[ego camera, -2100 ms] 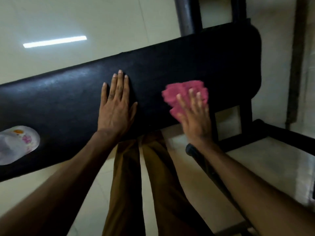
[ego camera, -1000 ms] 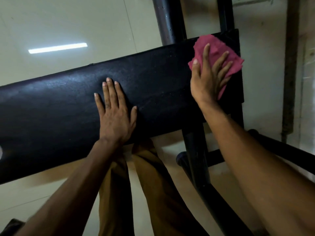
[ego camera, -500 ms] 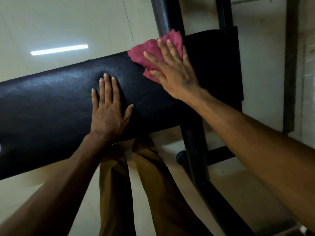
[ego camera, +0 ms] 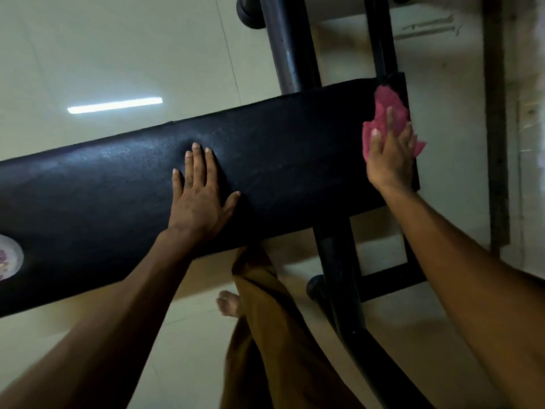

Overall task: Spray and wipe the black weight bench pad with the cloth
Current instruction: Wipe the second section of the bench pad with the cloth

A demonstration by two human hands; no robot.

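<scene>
The black bench pad [ego camera: 280, 149] runs across the view from lower left to upper right. My left hand [ego camera: 199, 199] lies flat on its middle, fingers spread, holding nothing. At the pad's right end my right hand [ego camera: 389, 154] presses a pink cloth [ego camera: 386, 107] onto the surface; the cloth sticks out above and beside the fingers, partly hanging over the end edge. A whitish spray bottle [ego camera: 8, 258] lies on the pad at the far left, mostly cut off by the frame.
Black steel frame tubes [ego camera: 339, 276] run under the pad and toward the lower right; an upright post [ego camera: 283, 45] rises behind it. My brown trousers [ego camera: 265, 335] and a bare foot [ego camera: 228, 302] are below, on a pale tiled floor [ego camera: 118, 39].
My right hand has swept the cloth from the pad's far edge near the post to the right end. The left hand has stayed flat on the pad.
</scene>
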